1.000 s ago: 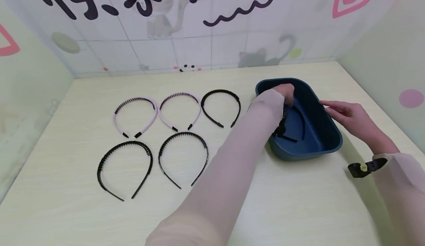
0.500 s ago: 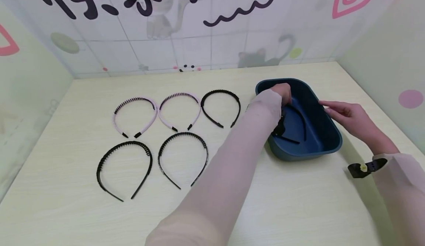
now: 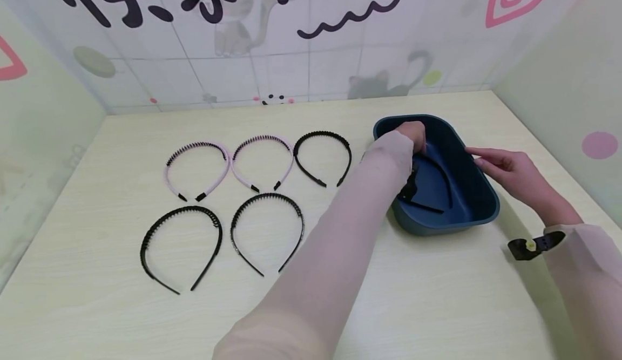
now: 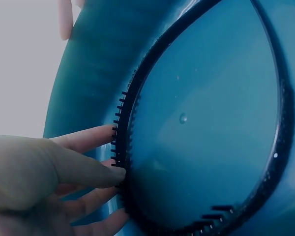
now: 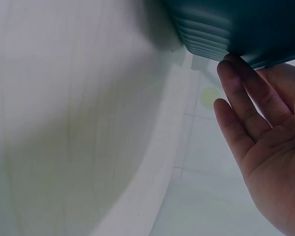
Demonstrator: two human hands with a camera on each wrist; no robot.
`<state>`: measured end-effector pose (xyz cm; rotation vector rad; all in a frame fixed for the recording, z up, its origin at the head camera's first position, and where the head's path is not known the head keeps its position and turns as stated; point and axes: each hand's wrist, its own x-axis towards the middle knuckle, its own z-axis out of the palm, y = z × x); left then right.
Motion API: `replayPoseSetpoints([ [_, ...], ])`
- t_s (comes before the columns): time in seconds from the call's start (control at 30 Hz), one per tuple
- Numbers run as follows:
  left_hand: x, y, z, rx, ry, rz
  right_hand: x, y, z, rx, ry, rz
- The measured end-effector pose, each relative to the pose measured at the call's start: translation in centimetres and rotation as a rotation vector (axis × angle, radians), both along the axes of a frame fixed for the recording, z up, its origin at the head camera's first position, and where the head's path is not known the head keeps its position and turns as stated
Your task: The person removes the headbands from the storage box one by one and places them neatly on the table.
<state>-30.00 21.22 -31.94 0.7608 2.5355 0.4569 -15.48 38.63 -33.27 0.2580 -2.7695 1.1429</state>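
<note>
Deep inside a dark blue plastic bin [image 3: 432, 230], my left hand [image 3: 414, 134] pinches a black toothed headband [image 4: 285, 115]. In the left wrist view the thumb [image 4: 105, 174] lies against its toothed outer edge, the fingers on the other side. The headband's two ends point toward the bin's near wall. My right hand [image 3: 516, 174] touches the bin's right rim with extended fingers. The right wrist view shows its fingertips [image 5: 228, 71] right at the bin's outer wall, the other fingers loosely spread.
Left of the bin lie two lilac headbands [image 3: 226, 172] [image 3: 292, 167] and a black headband [image 3: 296, 157] in a back row. Two more dark headbands [image 3: 144, 252] [image 3: 234, 236] lie in front. Patterned panels [image 3: 160, 74] stand behind and beside the pale table [image 3: 97, 317].
The headband in the bin has slid slightly toward the near right, its ends closer to the front wall. My left hand has shifted a little left; my right hand stays at the rim.
</note>
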Motion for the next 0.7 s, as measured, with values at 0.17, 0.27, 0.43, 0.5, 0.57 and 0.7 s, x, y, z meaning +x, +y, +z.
replayPoseSetpoints([
  [0.17, 0.6, -0.2, 1.0, -0.017, 0.015, -0.027, 0.1, 0.0, 0.1, 0.020, -0.006, 0.000],
  [0.27, 0.8, -0.2, 1.6, 0.011, -0.004, -0.029, 0.0, -0.1, 0.1, 0.029, 0.002, -0.002],
  [0.43, 0.8, -0.5, 2.5, 0.022, -0.012, -0.052, 0.1, -0.2, 0.1, 0.025, 0.015, 0.004],
  [0.5, 0.9, -0.7, 3.0, 0.017, -0.004, -0.060, 0.1, -0.3, 0.1, 0.022, 0.013, 0.009],
  [0.57, 1.0, -1.1, 3.5, 0.025, 0.010, -0.064, 0.1, -0.3, 0.2, 0.025, 0.013, 0.008],
  [0.7, 1.2, -2.0, 5.0, 0.038, 0.038, -0.084, 0.1, -0.2, 0.3, 0.034, 0.004, 0.007],
])
